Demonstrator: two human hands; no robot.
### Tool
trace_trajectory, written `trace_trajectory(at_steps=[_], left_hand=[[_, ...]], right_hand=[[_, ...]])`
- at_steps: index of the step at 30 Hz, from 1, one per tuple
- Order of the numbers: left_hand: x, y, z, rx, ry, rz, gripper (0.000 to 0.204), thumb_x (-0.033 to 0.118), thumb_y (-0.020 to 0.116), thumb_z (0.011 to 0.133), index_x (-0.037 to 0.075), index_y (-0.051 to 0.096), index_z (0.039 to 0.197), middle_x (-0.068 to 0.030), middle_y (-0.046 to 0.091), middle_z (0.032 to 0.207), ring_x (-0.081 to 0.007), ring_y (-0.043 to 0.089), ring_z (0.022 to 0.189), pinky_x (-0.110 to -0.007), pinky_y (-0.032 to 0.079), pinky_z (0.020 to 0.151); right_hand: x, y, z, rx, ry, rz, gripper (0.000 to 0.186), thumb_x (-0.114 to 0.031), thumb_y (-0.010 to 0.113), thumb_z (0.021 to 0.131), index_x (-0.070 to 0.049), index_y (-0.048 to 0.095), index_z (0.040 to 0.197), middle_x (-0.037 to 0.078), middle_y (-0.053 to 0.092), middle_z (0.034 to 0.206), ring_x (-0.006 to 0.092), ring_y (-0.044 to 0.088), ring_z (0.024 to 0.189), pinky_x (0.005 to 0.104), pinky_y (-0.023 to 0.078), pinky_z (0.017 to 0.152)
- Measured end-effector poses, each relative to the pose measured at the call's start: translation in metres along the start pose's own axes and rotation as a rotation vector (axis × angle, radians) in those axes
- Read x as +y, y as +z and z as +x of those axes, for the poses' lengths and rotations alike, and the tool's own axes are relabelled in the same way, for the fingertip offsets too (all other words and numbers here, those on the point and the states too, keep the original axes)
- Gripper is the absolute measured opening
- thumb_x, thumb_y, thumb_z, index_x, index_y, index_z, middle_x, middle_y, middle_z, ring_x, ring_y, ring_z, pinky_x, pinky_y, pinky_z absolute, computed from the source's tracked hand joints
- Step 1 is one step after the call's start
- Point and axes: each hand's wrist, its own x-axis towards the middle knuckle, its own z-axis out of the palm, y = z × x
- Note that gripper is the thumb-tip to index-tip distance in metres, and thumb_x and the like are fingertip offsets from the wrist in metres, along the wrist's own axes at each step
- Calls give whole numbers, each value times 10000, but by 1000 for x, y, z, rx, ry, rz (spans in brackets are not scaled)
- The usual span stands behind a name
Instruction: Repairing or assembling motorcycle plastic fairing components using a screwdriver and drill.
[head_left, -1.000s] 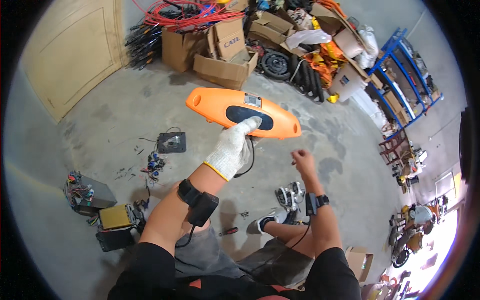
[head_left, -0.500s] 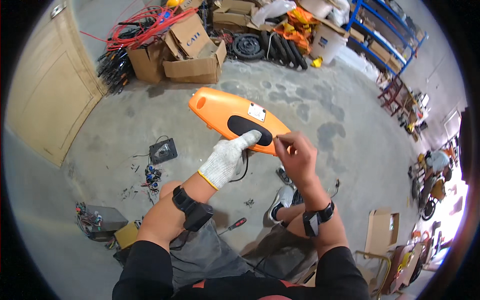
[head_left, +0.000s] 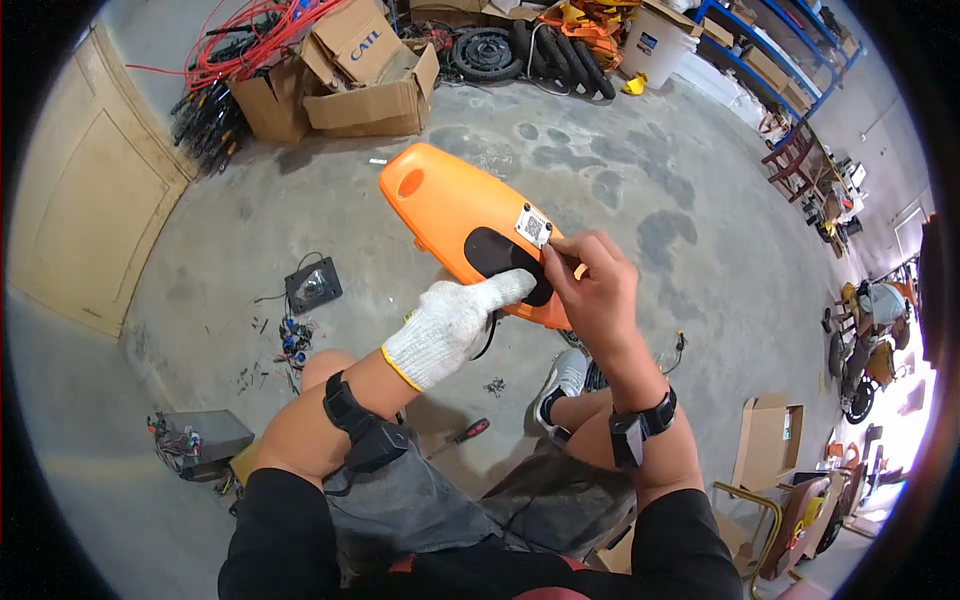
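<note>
An orange plastic housing (head_left: 445,205), long and rounded with an oval cut-out at its far end, is held up before me at a tilt. Set into it are a black oval panel (head_left: 490,250) and a small white label plate (head_left: 533,226) with a printed square code and dark fasteners at its corners. My left hand (head_left: 450,318), in a white knit glove, grips the housing's near edge, thumb across the black panel. My bare right hand (head_left: 595,285) pinches finger and thumb together at the plate's near corner; whatever they hold is too small to make out. A dark cable hangs below the housing.
On the floor lie a screwdriver (head_left: 470,431), a pile of small screws (head_left: 494,386), a black square part (head_left: 313,286) and connectors (head_left: 295,340). Beside my left knee stands a grey box with wires (head_left: 205,440). Cardboard boxes (head_left: 370,105) and a wheel (head_left: 487,54) line the back.
The housing has tilted more steeply, its far end rising in view. My right hand has moved from the housing's right edge to the label plate's corner. The left hand keeps its grip.
</note>
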Motion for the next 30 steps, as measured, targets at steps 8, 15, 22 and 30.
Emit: trace_trajectory(at_steps=[8, 15, 22, 30], left_hand=[[-8, -14, 6, -118, 252, 335, 270, 153, 742, 937, 39, 719, 1180, -35, 741, 1099, -127, 668, 1017, -282, 519, 883], [-12, -11, 6, 16, 19, 333, 340, 330, 732, 931, 64, 738, 1143, -36, 728, 977, -129, 649, 866, -301, 512, 760], [-2, -11, -4, 25, -169, 413, 553, 583, 669, 907, 88, 721, 1148, -76, 687, 854, -158, 637, 779, -333, 505, 695], [21, -12, -18, -85, -167, 732, 490, 586, 565, 955, 179, 694, 1194, -119, 705, 916, -234, 681, 816, -374, 521, 748]], right_hand=[[6, 3, -1, -65, 66, -4, 97, -73, 791, 860, -16, 717, 891, 110, 646, 783, 223, 652, 645, 330, 527, 597], [7, 0, -4, -138, 66, 25, 91, -86, 765, 898, -11, 742, 943, 116, 667, 792, 213, 660, 652, 318, 522, 605], [2, -8, 1, -287, 492, 376, 149, -109, 706, 966, 38, 717, 984, 56, 715, 805, 103, 655, 723, 267, 530, 647], [-1, -8, 0, -317, 548, 479, 146, -109, 689, 985, 29, 683, 1033, 53, 715, 816, 103, 657, 731, 260, 515, 636]])
